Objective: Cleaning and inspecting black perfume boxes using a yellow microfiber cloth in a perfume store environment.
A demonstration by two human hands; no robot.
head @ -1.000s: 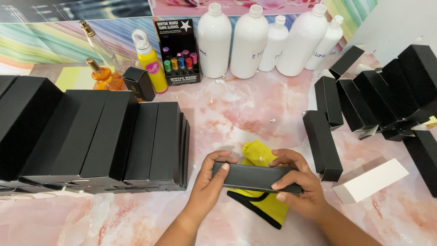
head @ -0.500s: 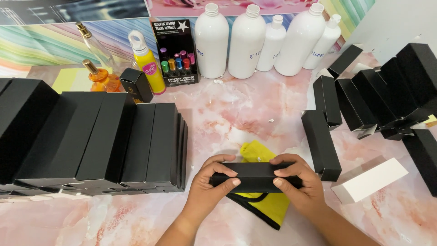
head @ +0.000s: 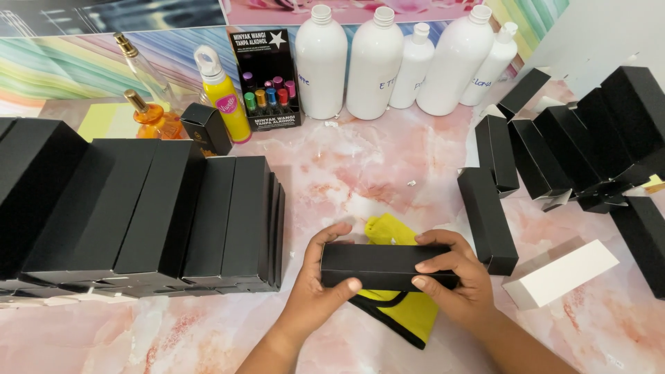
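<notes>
Gripped at both ends: long black box [head: 384,266], held level, left hand [head: 320,284] clenched round its left end with thumb on the front face, right hand [head: 460,280] clasped over its right end with fingers [head: 433,264] along the top edge. Directly under that box, a yellow cloth with black trim [head: 409,315] on the pink marbled table [head: 360,166]. Left of the box, a leaning row of black cartons [head: 138,211]. Far behind the box, white bottles [head: 402,59] and a yellow squeeze bottle [head: 223,93]. Just right of the box, a single black carton [head: 487,218]; further right, a white box [head: 561,273] and more loose black cartons [head: 589,138].
</notes>
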